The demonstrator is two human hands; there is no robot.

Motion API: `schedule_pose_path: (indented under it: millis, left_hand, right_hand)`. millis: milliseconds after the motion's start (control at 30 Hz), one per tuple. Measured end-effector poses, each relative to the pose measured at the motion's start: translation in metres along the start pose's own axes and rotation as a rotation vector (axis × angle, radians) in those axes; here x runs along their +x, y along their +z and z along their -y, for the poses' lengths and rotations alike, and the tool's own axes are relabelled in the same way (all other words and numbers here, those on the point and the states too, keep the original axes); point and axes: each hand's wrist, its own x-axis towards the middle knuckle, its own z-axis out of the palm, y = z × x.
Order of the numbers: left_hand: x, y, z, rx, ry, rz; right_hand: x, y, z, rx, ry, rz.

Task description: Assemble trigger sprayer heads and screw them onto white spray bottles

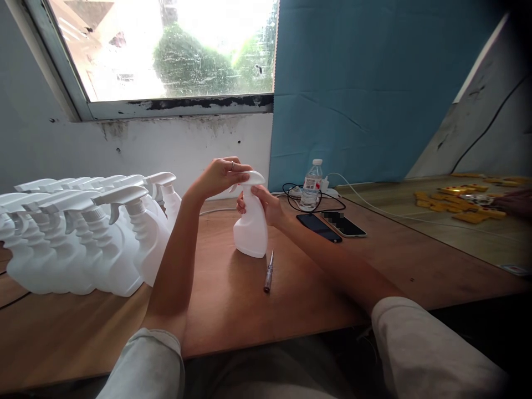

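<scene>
A white plastic spray bottle [251, 230] with a trigger head stands tilted slightly over the wooden table in front of me. My left hand [222, 176], with a ring on one finger, is closed on the spray head from the left. Around the bottle's neck wraps my right hand [266, 204], its thumb just below the head. A screwdriver [269, 274] with a clear handle lies on the table near the bottle's base. Many matching white spray bottles [95, 249] are packed in rows to the left of my left forearm, their trigger heads fitted.
Behind my right forearm are two phones [344, 224], a water bottle [311, 185] and a black cable [291, 202]. Yellow pieces [465, 199] lie on another surface at the far right. The wooden table [233, 321] ends close to my body; a window and blue sheet [353, 100] are behind.
</scene>
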Motion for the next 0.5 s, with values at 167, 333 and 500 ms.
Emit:
schedule_pose_path:
  millis: [167,333,500]
  left_hand:
    - [-0.0008,-0.0017,-0.0030,0.011,-0.007,0.008]
    - [0.0000,0.0001,-0.0013,0.010,0.005,0.005]
    - [-0.0001,0.0010,-0.0026,-0.009,0.012,0.014]
  right_hand:
    - [-0.0004,-0.0007,0.0010,-0.072,0.034,0.009]
    - [-0.0005,-0.0032,0.0006,0.097,0.031,0.065]
    - [-0.0006,-0.0045,0.0005,0.056,0.065,0.087]
